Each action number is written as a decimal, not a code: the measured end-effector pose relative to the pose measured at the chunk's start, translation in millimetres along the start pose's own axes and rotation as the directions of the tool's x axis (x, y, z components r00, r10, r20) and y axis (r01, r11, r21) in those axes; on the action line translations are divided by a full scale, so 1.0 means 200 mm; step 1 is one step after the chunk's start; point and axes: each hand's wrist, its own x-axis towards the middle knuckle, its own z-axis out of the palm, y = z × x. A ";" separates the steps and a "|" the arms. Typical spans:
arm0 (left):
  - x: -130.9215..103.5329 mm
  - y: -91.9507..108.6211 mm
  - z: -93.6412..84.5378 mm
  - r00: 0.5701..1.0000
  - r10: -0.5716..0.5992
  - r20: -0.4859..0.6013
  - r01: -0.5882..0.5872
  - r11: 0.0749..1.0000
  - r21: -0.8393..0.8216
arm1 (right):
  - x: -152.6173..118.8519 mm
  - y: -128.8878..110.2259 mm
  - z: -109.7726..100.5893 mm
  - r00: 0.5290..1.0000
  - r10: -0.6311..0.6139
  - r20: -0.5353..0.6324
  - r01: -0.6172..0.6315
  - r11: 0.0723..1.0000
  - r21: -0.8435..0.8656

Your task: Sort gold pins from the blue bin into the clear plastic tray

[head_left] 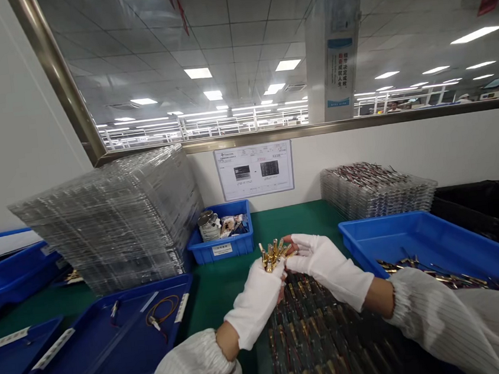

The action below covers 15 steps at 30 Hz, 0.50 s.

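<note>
My left hand [260, 287], in a white fingertip-less glove, is closed around a bunch of gold-coloured metal connectors [271, 257], their ends pointing up. At the right side of that bunch, my right hand [322, 262], gloved the same way, has its thumb and fingers pinched on a connector; its fingertips partly hide it. Under both hands lies a dark tray [311, 323] with rows of similar gold-ended parts in its slots. My right forearm passes over the near side of a blue bin [388, 232], which holds a loose pile of such parts [437, 271].
A tall stack of clear plastic trays [123, 218] stands at left, and a lower filled stack [374, 188] at back right. A small blue bin [223, 249] holds a jar. Shallow blue trays [110, 344] lie at left. A black bin [487, 203] stands far right.
</note>
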 end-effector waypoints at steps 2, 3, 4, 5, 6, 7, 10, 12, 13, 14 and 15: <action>0.00 -0.01 -0.01 1.000 -0.006 0.010 0.006 1.000 0.023 | -0.01 -0.01 0.00 1.000 -0.005 0.008 0.006 0.997 -0.072; 0.00 -0.01 -0.01 1.000 -0.014 0.018 0.013 0.999 0.038 | -0.01 -0.01 0.00 1.000 -0.010 0.004 0.010 0.993 -0.119; -0.01 0.00 -0.01 0.999 -0.021 0.027 0.019 0.998 0.054 | 0.00 -0.01 0.00 1.000 -0.013 -0.008 0.012 0.986 -0.167; -0.01 0.00 -0.01 0.999 -0.026 0.036 0.023 0.997 0.069 | 0.00 0.00 -0.01 0.999 -0.015 -0.028 0.009 0.979 -0.206; -0.01 0.01 -0.01 0.999 -0.028 0.046 0.024 0.996 0.082 | 0.01 0.01 -0.01 0.999 -0.010 -0.049 -0.001 0.973 -0.230; -0.02 0.02 -0.02 0.998 -0.028 0.056 0.023 0.995 0.093 | 0.01 0.02 -0.02 0.998 -0.001 -0.063 -0.014 0.970 -0.242; -0.03 0.06 -0.05 0.997 -0.022 0.070 0.014 0.993 0.120 | 0.03 0.04 -0.03 0.997 0.024 -0.076 -0.042 0.968 -0.249; -0.03 0.09 -0.08 0.997 -0.026 0.067 0.014 0.986 0.165 | 0.05 0.05 -0.04 0.994 0.013 -0.108 -0.043 0.959 -0.281; -0.03 0.10 -0.09 0.998 -0.027 0.061 0.014 0.980 0.197 | 0.06 0.05 -0.05 0.991 -0.005 -0.133 -0.038 0.948 -0.316; -0.03 0.11 -0.10 0.998 -0.021 0.052 0.009 0.973 0.231 | 0.07 0.05 -0.07 0.987 -0.026 -0.158 -0.032 0.934 -0.356; -0.02 0.12 -0.11 0.999 -0.012 0.043 0.001 0.965 0.261 | 0.08 0.05 -0.08 0.981 -0.050 -0.185 -0.028 0.919 -0.394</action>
